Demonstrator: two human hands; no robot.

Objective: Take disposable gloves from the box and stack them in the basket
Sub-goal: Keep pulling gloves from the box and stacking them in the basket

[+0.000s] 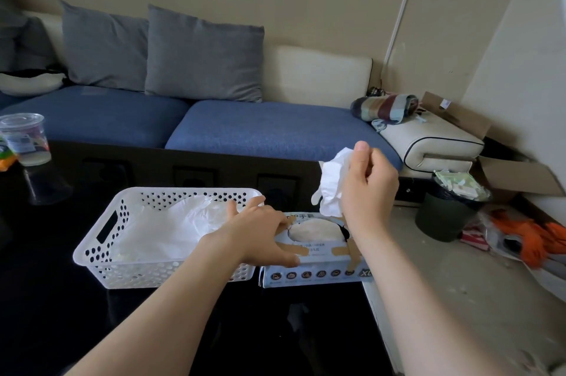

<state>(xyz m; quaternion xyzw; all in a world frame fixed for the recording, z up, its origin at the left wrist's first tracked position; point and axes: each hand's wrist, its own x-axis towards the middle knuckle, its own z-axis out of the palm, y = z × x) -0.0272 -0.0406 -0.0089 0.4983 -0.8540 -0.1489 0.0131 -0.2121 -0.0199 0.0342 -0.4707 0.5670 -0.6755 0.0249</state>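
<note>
The right hand (367, 188) pinches a white glove (332, 182) above the box (318, 274), which the left hand (260, 233) presses with straight fingers.

The basket (128, 271) is smooth white plastic with holes, the glove (332, 182) is thin, crinkled white film, the box (315, 256) is matt printed cardboard, the table (46, 299) is glossy black, and the sofa seat (269, 127) is woven blue cloth.

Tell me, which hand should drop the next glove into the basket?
Right hand: it pinches a white glove above the glove box; left hand just rests on the box beside the basket.
</note>
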